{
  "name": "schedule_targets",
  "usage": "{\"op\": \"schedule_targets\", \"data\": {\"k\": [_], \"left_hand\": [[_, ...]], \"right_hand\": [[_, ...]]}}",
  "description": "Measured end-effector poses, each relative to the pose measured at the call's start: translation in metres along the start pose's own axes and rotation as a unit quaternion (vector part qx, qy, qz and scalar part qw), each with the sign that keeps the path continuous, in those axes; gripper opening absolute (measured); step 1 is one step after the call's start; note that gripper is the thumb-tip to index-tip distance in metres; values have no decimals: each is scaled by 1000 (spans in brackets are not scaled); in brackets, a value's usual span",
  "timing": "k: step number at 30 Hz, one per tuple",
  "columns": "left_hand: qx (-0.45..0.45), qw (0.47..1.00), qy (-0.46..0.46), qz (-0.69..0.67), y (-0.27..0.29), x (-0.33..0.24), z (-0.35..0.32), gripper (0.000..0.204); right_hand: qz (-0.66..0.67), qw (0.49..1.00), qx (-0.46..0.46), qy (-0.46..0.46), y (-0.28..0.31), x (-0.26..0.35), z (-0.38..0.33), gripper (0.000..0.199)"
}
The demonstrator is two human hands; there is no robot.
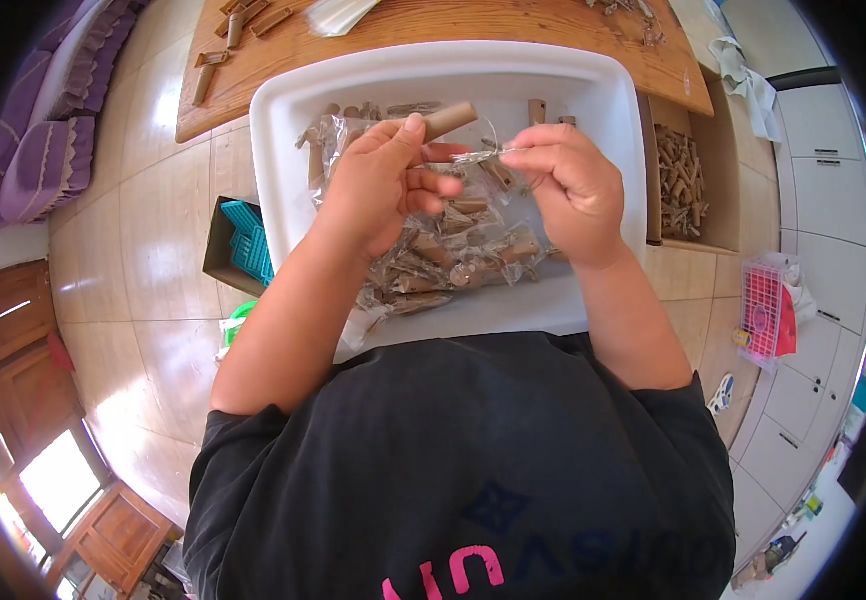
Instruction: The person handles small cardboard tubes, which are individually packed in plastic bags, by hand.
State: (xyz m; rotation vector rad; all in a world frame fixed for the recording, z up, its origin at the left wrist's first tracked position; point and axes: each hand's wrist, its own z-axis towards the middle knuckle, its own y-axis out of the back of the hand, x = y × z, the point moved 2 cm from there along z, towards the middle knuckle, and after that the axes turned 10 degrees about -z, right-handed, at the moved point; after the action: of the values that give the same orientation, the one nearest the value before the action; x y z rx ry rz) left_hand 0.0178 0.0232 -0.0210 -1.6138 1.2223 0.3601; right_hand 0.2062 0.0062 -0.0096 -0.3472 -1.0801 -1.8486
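A smooth brown tube is gripped between the thumb and fingers of my left hand, its free end pointing right. My right hand pinches a small bundle of pale, silvery string, and a thin loop of it curves up near the tube's end. Whether the string is tied to the tube I cannot tell. Both hands are above a large white plastic tub. Inside it lie several brown tubes with string in clear plastic bags, partly hidden by my hands and arms.
Beyond the tub is a wooden table with several brown pieces and a stack of clear bags. A cardboard box of brown tubes stands at right, teal baskets at left. A pink wire basket sits farther right.
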Motion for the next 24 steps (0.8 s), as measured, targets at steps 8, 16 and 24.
{"op": "schedule_targets", "data": {"k": [8,16,24], "left_hand": [[-7,996,-33,-87,5,6,4,33],[25,991,-33,-125,0,1,0,29],[61,989,-59,-123,-1,-1,0,29]], "right_hand": [[1,1000,8,14,-5,6,1,20],[-94,994,28,-38,-6,-6,-2,9],[261,868,60,-418,-11,-19,-5,27]]}}
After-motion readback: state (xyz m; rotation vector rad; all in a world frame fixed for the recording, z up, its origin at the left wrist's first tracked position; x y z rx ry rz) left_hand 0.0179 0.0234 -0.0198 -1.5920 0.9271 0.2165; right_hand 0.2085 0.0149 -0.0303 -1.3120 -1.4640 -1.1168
